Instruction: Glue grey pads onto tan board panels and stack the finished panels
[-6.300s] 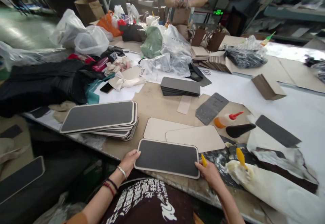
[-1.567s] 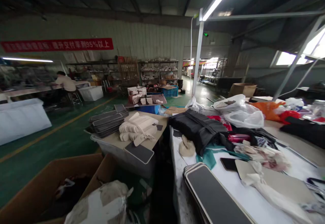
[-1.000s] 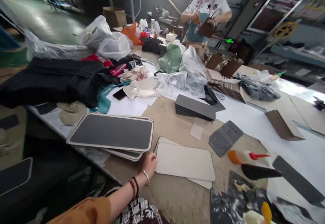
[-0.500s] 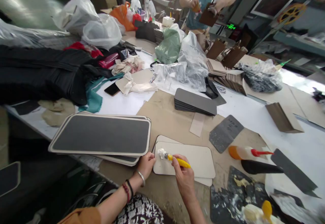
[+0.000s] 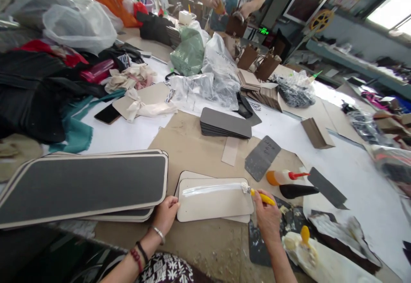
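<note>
Gripping a yellow-handled brush [image 5: 263,198], the right hand [image 5: 269,218] sets its white-clotted tip on a smooth, round-cornered cream panel [image 5: 215,207], which overlaps a similar sheet [image 5: 195,174]; a glossy streak [image 5: 212,189] runs lengthwise. The left hand [image 5: 165,215] touches the panel's left edge; whether it pinches, I cannot tell. Left of the panel lie stacked dark, pale-rimmed boards [image 5: 86,184].

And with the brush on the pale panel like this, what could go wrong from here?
The brush in the right hand is near the top panel's right edge, so it might overrun onto the brown sheet.
The lower panel peeks out above the white streak's left end; a stray stroke could smear it.
The left hand sits close beside the uneven stack of dark-faced panels, so it may nudge that.
</note>
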The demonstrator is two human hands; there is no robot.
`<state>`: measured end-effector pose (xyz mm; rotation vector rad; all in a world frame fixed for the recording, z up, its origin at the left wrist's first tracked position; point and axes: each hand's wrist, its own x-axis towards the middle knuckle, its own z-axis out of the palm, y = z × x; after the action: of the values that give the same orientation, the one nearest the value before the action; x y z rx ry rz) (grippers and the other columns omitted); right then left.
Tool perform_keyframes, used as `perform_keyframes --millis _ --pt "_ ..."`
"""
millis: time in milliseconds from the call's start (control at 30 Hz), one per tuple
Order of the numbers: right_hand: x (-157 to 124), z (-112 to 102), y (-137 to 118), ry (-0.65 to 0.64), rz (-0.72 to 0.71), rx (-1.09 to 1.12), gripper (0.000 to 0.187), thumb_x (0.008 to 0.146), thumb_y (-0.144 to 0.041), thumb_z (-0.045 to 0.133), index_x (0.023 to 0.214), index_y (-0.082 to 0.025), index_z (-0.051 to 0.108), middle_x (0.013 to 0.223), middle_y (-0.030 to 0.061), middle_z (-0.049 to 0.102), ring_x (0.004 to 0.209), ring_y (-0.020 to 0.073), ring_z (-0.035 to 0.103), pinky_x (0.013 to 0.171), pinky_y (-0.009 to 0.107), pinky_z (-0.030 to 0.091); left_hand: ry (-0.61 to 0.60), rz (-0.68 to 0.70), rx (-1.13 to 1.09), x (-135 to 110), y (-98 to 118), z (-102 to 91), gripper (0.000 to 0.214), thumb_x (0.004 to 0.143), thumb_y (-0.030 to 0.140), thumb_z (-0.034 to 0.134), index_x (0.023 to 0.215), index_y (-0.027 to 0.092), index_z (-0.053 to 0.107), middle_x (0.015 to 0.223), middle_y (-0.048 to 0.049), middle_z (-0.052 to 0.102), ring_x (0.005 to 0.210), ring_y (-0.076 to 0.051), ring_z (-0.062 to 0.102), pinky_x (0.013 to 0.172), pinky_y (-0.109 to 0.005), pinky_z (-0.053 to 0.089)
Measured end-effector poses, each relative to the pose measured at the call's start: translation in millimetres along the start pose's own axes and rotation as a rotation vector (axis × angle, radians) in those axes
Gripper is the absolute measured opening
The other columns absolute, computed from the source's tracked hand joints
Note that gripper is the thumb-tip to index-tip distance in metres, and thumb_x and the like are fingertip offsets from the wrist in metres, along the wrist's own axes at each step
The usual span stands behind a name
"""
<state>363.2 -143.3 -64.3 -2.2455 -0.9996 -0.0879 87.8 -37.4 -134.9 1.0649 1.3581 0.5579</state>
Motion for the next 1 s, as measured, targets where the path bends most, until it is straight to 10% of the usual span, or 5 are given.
perform_keyframes --millis 367,767,1000 --pt "-92 38 -106 -0.387 -0.031 0.552 0.022 0.083 -0.036 0.047 0.081 -0.018 0.06 0.079 0.0048 0.061 0.073 0.0153 0.058 0.065 0.025 0.047 -0.024 -0.046 0.075 -4 14 -2.7 0.019 0.05 0.036 0.049 0.057 0.018 0.052 0.052 0.0014 0.053 0.05 -0.013 0.047 0.047 -0.024 0.035" --pt "-40 -21 26 0.021 0.101 -0.061 0.057 0.077 -0.065 0.034 0.079 -0.015 0.06 0.083 0.0119 0.063 0.078 0.024 0.058 0.074 0.037 0.045 -0.019 -0.05 0.074 -7 21 -2.7 0.014 0.05 0.03 0.05 0.054 0.017 0.054 0.05 0.002 0.054 0.047 -0.013 0.048 0.044 -0.023 0.036" --pt "-78 -8 -34 -0.041 -0.126 0.13 0.024 0.084 -0.037 0.046 0.085 -0.017 0.058 0.081 0.0073 0.06 0.078 0.0175 0.057 0.074 0.03 0.046 -0.044 -0.091 0.053 -9 28 -3.3 0.013 0.05 0.028 0.049 0.055 0.017 0.054 0.048 0.0017 0.054 0.047 -0.012 0.047 0.045 -0.023 0.035"
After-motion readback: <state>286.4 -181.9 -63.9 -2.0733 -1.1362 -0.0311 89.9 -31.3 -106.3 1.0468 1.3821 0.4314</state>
